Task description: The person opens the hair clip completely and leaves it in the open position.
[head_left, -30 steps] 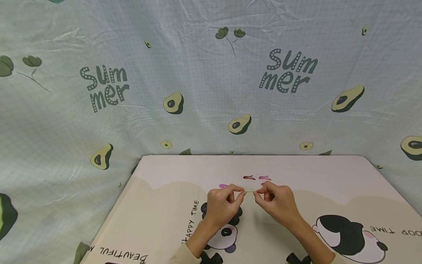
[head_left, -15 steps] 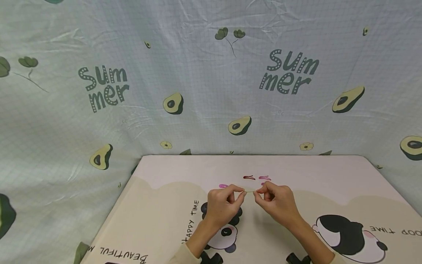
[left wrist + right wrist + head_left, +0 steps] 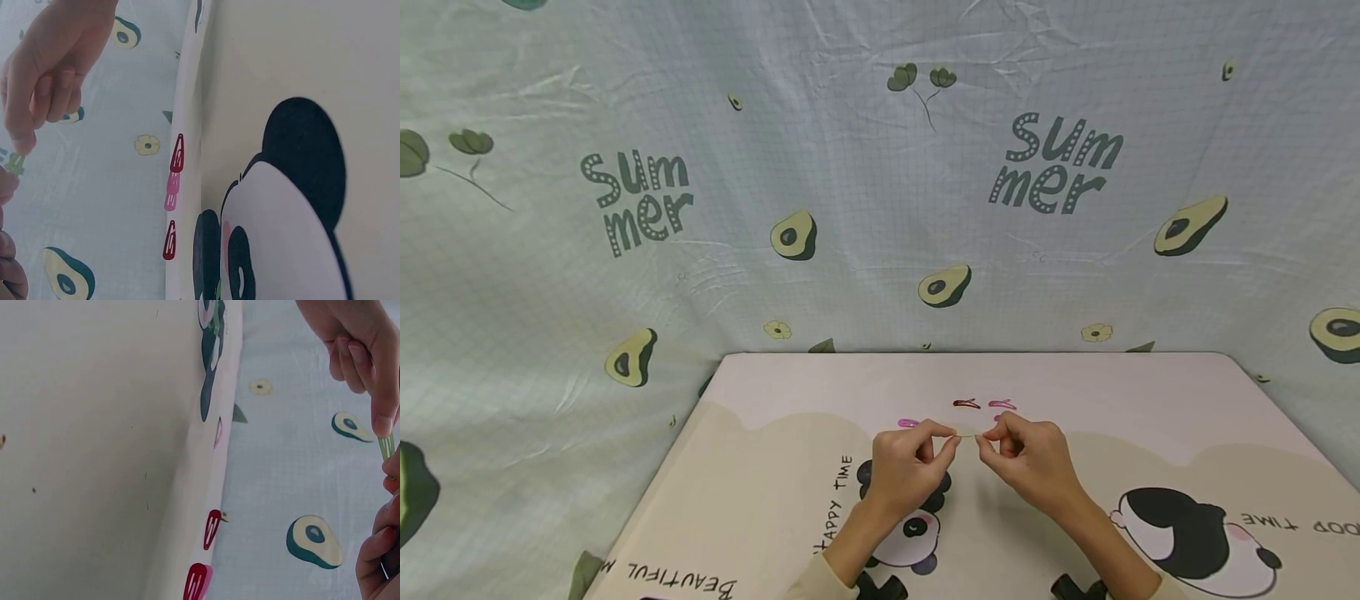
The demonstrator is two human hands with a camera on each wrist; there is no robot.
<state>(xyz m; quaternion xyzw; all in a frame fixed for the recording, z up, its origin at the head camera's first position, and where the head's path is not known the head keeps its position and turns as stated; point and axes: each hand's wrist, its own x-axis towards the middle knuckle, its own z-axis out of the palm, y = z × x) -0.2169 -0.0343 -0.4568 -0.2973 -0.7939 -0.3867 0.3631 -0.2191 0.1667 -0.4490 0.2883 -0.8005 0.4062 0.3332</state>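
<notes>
A small light green snap hair clip [image 3: 967, 436] is stretched between my two hands, above the table. My left hand [image 3: 904, 468] pinches one end between thumb and index finger, and my right hand [image 3: 1033, 460] pinches the opposite end the same way. Close up, the green clip [image 3: 387, 447] shows a slotted body, its ends covered by fingertips. Just beyond the hands, a pink snap clip [image 3: 907, 422] lies on the left, with a dark red one [image 3: 966, 403] and a pink one [image 3: 1002, 405] farther back. Another pink piece is mostly hidden behind my right hand.
The table [image 3: 760, 500] has a cream and pink cover printed with a panda [image 3: 904, 542] and a dog [image 3: 1198, 537]. A pale avocado-print curtain [image 3: 865, 167] hangs behind its far edge. Red clips [image 3: 169, 240] lie along the table in the left wrist view.
</notes>
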